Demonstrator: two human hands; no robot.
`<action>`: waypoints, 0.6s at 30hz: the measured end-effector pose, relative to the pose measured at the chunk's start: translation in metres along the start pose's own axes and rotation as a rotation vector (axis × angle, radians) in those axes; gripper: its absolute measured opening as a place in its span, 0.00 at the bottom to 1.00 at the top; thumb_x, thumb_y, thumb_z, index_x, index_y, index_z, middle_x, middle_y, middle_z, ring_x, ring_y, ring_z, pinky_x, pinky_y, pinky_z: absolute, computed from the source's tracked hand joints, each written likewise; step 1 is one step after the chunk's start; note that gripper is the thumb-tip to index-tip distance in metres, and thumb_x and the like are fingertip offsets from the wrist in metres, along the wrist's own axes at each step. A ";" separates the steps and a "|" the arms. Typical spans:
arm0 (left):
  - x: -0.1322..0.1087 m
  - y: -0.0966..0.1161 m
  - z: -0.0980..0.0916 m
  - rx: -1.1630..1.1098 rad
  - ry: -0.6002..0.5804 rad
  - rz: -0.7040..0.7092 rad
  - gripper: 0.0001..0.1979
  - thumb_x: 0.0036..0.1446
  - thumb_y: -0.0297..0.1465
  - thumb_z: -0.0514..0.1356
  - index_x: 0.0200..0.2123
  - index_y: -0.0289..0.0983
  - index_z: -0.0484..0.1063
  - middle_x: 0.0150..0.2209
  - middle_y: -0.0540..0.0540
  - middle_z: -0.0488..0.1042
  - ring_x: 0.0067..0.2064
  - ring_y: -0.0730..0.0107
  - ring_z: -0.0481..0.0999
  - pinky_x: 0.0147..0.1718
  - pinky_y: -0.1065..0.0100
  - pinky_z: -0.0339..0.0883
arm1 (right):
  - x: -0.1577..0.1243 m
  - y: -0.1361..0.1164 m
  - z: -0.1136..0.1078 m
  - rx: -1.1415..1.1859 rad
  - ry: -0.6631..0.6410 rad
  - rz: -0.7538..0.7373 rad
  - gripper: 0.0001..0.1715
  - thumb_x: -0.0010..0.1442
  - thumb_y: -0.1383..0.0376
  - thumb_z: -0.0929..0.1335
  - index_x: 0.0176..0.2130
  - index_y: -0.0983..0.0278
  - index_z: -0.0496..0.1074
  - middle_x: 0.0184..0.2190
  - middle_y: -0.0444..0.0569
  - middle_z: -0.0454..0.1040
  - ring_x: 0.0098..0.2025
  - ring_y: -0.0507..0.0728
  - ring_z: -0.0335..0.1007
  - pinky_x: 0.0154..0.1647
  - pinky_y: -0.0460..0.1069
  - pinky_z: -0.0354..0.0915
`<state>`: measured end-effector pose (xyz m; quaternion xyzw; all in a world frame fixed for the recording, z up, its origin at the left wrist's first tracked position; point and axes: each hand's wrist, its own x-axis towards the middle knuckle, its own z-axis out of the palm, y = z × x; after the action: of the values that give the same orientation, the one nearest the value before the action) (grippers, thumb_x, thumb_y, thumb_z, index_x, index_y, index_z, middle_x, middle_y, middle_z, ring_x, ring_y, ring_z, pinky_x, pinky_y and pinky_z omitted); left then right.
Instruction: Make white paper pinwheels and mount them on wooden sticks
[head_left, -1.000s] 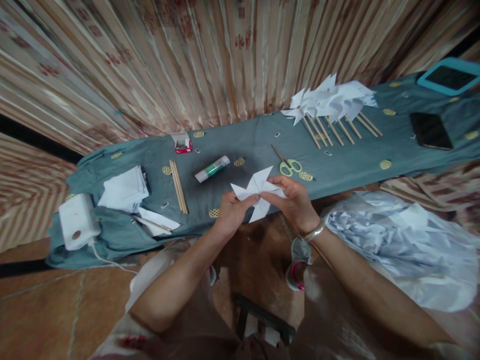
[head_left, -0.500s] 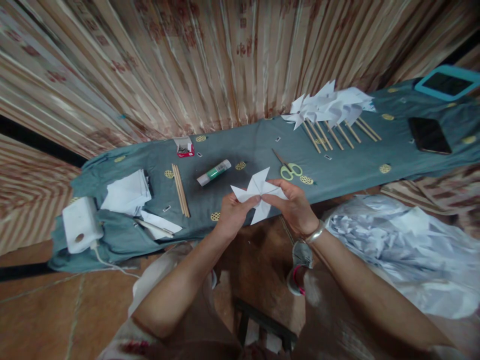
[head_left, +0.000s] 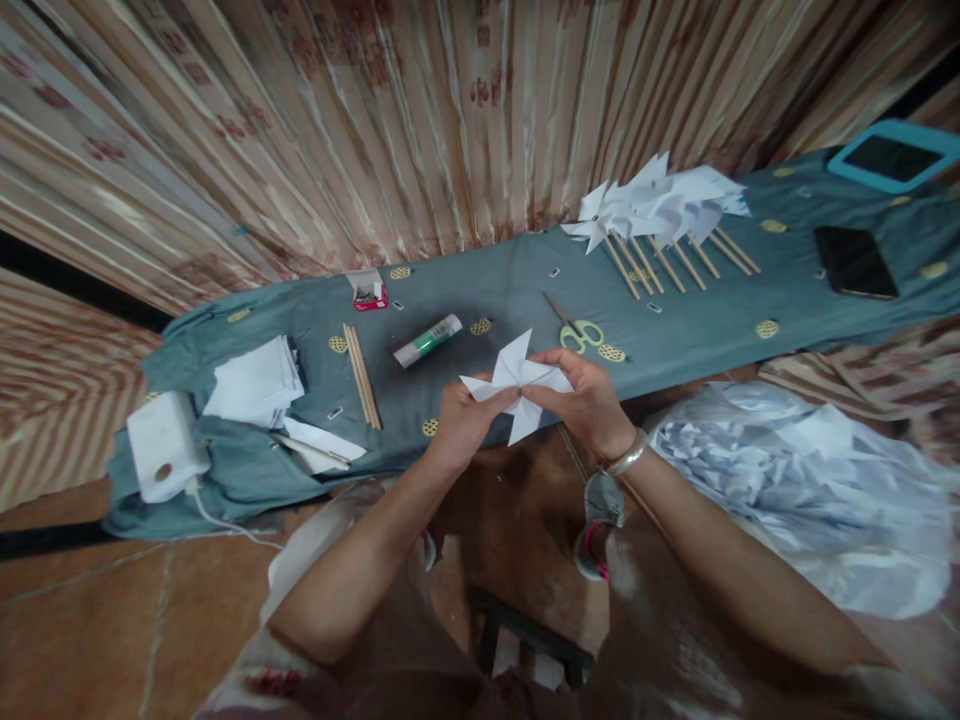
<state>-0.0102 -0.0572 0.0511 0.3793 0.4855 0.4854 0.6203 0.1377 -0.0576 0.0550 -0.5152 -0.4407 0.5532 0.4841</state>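
A white paper pinwheel with pointed blades is held over the table's front edge. My left hand grips its left side, thumb pressed near the middle. From the right, my right hand pinches it too, its thumb meeting the other close to the centre. Fingers behind the paper are partly hidden. Just beyond the hands lie green-handled scissors and a glue stick. Several finished pinwheels on sticks rest in an overlapping row at the back right.
On the green cloth are wooden sticks, a red box of small metal pieces, a paper stack, a white corded device, a phone and a blue-framed tablet. A plastic bag of folded paper sits at right.
The pinwheel has turned slightly in my hands. Both hands keep their hold, and the whole view has shifted a little.
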 end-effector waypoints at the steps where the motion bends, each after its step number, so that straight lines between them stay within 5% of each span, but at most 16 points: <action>1: 0.000 0.001 0.000 -0.015 0.001 -0.007 0.11 0.35 0.33 0.72 0.22 0.34 0.76 0.22 0.51 0.75 0.26 0.73 0.71 0.31 0.70 0.64 | 0.000 0.000 0.000 -0.002 -0.002 -0.005 0.19 0.41 0.63 0.76 0.35 0.61 0.70 0.24 0.39 0.72 0.25 0.51 0.65 0.27 0.48 0.62; 18: 0.002 0.006 0.001 -0.064 0.052 -0.020 0.10 0.36 0.33 0.71 0.25 0.34 0.79 0.24 0.50 0.78 0.26 0.73 0.72 0.31 0.71 0.64 | 0.007 -0.006 0.004 0.111 -0.038 0.030 0.27 0.38 0.60 0.79 0.37 0.62 0.70 0.26 0.40 0.76 0.25 0.50 0.69 0.27 0.46 0.67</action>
<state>-0.0106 -0.0537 0.0562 0.3416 0.4898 0.5040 0.6240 0.1347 -0.0496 0.0598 -0.4834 -0.4105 0.5937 0.4953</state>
